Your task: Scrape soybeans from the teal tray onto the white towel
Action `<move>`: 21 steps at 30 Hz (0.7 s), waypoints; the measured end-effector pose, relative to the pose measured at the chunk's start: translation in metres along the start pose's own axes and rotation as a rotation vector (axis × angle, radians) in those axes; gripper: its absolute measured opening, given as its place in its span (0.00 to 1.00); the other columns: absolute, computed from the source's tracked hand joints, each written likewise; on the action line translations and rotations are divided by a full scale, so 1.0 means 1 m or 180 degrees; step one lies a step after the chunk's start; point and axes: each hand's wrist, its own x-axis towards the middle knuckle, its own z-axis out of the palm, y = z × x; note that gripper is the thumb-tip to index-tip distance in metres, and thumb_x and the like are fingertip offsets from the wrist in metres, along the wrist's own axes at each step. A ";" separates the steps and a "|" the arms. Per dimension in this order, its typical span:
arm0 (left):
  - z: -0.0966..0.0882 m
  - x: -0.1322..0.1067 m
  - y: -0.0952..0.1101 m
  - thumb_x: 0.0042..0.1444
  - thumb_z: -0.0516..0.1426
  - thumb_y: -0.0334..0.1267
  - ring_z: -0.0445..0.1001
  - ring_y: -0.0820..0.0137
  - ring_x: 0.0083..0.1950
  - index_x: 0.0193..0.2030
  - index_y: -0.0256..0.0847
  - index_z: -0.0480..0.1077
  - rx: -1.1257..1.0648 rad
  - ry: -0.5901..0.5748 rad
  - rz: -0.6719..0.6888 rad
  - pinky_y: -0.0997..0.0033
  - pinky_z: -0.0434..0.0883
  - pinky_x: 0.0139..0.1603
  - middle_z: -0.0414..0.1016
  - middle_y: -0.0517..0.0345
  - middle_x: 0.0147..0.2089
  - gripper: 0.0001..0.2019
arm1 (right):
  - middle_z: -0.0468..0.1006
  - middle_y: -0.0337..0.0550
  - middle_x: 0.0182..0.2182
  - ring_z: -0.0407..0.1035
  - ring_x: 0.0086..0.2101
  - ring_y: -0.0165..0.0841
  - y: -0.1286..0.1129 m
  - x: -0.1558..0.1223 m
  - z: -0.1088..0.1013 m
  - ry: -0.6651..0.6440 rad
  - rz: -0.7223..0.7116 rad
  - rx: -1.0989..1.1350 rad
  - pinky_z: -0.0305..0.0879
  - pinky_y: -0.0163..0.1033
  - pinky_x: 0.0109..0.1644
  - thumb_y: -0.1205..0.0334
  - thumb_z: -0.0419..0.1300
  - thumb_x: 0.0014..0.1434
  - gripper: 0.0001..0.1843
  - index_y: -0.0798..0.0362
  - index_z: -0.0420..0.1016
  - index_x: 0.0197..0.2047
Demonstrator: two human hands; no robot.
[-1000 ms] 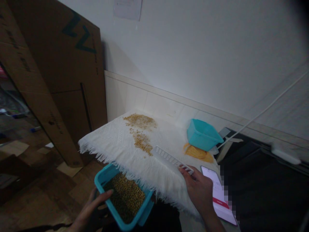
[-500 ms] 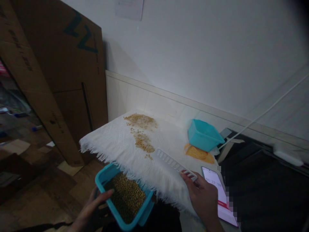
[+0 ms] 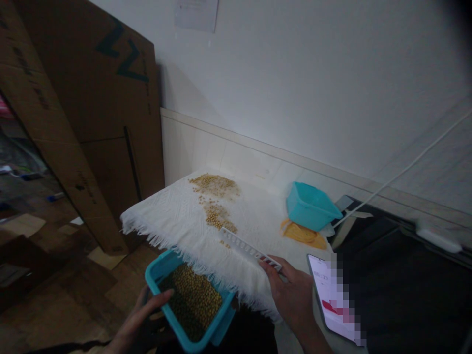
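My left hand [image 3: 142, 322] grips the near rim of a teal tray [image 3: 217, 327] filled with brownish beans, held just below the fringed front edge of a white cloth [image 3: 177, 216]. My right hand [image 3: 291, 290] is closed on the end of a long white slotted scraper [image 3: 245, 246] that lies flat on the cloth. The scraper's far end touches a small heap of beans [image 3: 218, 216]. A larger bean patch [image 3: 214, 183] lies further back on the cloth.
A second teal tray [image 3: 311, 205] sits at the back right on something yellow [image 3: 304, 233]. A lit phone [image 3: 330, 295] lies right of my right hand. Big cardboard boxes [image 3: 92, 98] lean at the left. A white cable [image 3: 405, 167] runs along the wall.
My right hand has slid the scraper leftwards across the cloth, up against the nearer bean heap. The left hand and its tray have stayed put.
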 end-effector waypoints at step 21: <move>0.002 -0.009 0.006 0.43 0.78 0.51 0.89 0.42 0.49 0.78 0.54 0.58 0.0076 -0.0105 0.0012 0.43 0.86 0.50 0.87 0.47 0.54 0.57 | 0.93 0.48 0.38 0.89 0.37 0.45 0.035 -0.001 -0.015 0.0228 0.0179 -0.0410 0.81 0.40 0.42 0.38 0.59 0.74 0.27 0.48 0.92 0.42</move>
